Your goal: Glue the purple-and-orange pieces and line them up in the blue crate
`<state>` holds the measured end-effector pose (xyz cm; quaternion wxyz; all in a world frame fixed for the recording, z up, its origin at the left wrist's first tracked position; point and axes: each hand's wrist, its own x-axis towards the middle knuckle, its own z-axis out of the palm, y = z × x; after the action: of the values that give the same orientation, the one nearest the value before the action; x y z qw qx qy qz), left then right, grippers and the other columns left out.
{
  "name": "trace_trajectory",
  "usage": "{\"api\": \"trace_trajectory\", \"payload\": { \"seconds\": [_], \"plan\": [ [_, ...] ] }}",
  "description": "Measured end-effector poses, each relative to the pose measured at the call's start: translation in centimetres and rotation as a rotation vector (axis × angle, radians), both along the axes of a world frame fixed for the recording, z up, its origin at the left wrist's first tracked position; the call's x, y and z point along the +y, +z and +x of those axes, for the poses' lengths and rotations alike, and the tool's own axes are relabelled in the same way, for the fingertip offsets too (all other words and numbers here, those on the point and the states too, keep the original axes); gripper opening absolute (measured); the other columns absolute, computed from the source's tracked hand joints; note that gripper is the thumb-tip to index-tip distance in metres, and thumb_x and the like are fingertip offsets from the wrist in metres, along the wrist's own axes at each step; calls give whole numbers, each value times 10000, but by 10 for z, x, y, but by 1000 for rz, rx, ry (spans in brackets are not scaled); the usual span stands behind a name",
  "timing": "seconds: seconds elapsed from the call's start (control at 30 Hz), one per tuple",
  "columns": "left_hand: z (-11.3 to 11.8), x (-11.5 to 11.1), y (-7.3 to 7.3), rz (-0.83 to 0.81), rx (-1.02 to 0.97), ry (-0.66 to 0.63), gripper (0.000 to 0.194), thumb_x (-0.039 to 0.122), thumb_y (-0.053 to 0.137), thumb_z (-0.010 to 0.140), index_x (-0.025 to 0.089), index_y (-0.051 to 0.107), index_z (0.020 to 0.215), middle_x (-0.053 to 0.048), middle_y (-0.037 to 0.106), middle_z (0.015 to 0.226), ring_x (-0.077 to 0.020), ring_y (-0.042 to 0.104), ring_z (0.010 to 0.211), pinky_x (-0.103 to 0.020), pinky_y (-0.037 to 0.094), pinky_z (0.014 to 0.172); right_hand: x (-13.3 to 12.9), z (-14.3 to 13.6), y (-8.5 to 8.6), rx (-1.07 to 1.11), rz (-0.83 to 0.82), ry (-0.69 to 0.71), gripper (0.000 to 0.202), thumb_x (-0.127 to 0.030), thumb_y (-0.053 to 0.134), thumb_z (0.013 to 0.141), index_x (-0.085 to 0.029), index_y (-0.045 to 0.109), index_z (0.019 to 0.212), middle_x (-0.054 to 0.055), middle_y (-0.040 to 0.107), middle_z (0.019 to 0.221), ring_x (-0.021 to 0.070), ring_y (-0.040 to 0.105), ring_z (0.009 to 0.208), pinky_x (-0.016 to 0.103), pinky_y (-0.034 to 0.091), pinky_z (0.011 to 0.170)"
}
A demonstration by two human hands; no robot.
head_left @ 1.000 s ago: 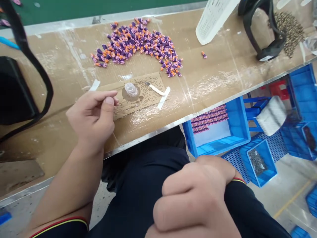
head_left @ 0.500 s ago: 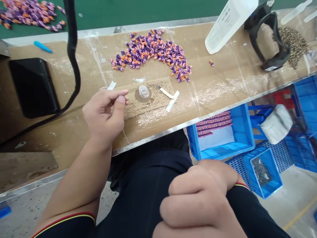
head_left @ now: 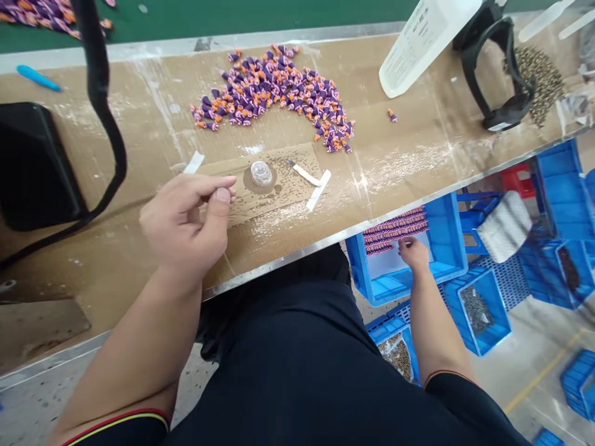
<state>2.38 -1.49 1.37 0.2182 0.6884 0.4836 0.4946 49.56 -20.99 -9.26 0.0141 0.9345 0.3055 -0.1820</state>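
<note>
My left hand [head_left: 188, 226] is closed in a pinch over the work table, thumb against index finger; anything between them is too hidden to name. Just right of it, a small clear dish [head_left: 261, 174] sits on a wet spot of a cardboard piece [head_left: 242, 214]. A white-handled blade tool [head_left: 305, 173] lies on that cardboard. Down to the right, my right hand [head_left: 413, 252] is inside a blue bin [head_left: 453, 229], fingers drawn together at the end of rows of small purple and pink pieces [head_left: 395, 228]. Whatever it pinches cannot be made out.
A heap of small purple and orange figures [head_left: 274, 87] lies behind the cardboard. A white bottle [head_left: 418, 52], a black strap-like frame [head_left: 493, 74] and a black phone-like slab [head_left: 35, 167] are on the table. A thick black cable [head_left: 100, 93] crosses the left side.
My right hand has gone from close below the camera, as a fist, out to the blue bin's rows. My left hand keeps its pinch; the whole view has shifted slightly.
</note>
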Motion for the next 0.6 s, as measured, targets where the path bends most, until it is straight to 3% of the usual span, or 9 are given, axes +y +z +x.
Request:
{"api": "trace_trajectory", "payload": {
  "seconds": [0.1,0.23,0.4,0.6],
  "plan": [
    [1,3,1,118,-46,-96,174,235,695,987,214,855,1053,-48,793,846,-171,738,763,-313,549,716,-11,2,-18,53,-81,-37,143,-306,676,959,-241,697,834,16,691,589,281,779,817,329,551,804],
    [1,5,2,117,-42,-97,180,217,697,980,213,860,1056,-57,789,843,-162,716,754,-294,525,721,-17,8,-33,71,-121,-37,114,-300,696,954,-236,744,873,40,746,657,284,784,849,335,556,836],
    [2,4,0,99,-28,-90,178,231,704,972,212,865,1045,-70,788,847,-170,704,757,-302,510,726,-20,14,-42,65,-113,-11,119,-291,693,955,-217,768,901,79,795,774,288,774,889,330,542,832],
    [4,4,0,92,-26,-85,180,250,706,971,222,870,1040,-67,790,842,-167,694,736,-304,499,711,-23,17,-47,69,-99,3,116,-284,702,938,-209,782,900,80,788,761,279,762,842,322,541,801]
  ]
}}
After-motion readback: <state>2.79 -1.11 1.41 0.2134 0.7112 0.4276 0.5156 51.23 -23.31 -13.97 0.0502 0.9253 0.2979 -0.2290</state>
